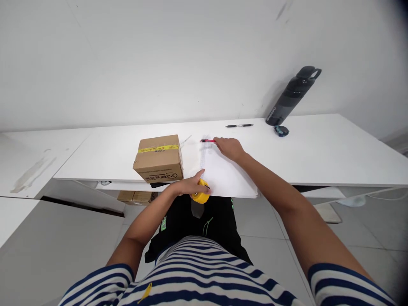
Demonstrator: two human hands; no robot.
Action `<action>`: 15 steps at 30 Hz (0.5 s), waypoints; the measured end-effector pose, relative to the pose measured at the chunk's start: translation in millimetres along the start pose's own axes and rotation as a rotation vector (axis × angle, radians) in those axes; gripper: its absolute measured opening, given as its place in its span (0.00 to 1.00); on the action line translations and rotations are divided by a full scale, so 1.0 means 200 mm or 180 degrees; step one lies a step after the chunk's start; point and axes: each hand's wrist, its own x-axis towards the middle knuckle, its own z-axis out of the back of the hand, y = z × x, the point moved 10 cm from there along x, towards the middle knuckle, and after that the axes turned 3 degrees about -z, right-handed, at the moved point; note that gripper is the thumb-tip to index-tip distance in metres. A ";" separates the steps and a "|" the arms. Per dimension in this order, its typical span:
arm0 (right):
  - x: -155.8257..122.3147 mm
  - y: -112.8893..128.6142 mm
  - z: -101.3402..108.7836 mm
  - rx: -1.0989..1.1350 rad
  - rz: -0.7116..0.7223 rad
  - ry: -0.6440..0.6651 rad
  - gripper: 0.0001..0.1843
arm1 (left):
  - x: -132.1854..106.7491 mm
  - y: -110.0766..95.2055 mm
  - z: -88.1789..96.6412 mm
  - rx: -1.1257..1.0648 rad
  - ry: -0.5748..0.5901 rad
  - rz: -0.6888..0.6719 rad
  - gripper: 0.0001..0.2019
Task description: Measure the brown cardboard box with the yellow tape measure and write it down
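Observation:
My left hand (188, 185) is closed around a yellow tape measure (200, 196) at the front edge of the desk. Pinched in the fingers of my right hand (230, 148) is a thin red pen (209, 140) with a dark end pointing left. White paper (228, 176) lies beneath and between my hands. A pale strip (203, 160) runs up the paper's left side, from near the tape measure toward the pen; whether it is the pulled-out blade I cannot tell.
A taped cardboard box (159, 158) stands on the white desk (321, 148) to the left. Toward the back lies a black and silver pen (239, 126). A dark bottle (291, 97) stands at the right by the wall, with a small dark round object (281, 131) before it.

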 end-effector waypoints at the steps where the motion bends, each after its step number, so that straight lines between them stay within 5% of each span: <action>1: -0.01 0.00 0.02 0.0345 -0.0125 -0.0209 0.20 | 0.00 0.01 0.00 0.0063 -0.0032 -0.0032 0.63; 6: -0.06 -0.06 -0.06 0.2800 -0.0765 -0.0842 0.25 | 0.02 0.08 -0.01 0.0293 -0.0147 -0.0119 0.64; 15: -0.03 -0.06 -0.19 0.2926 -0.0879 -0.0367 0.26 | 0.02 0.10 -0.05 0.0407 -0.0333 -0.0437 0.60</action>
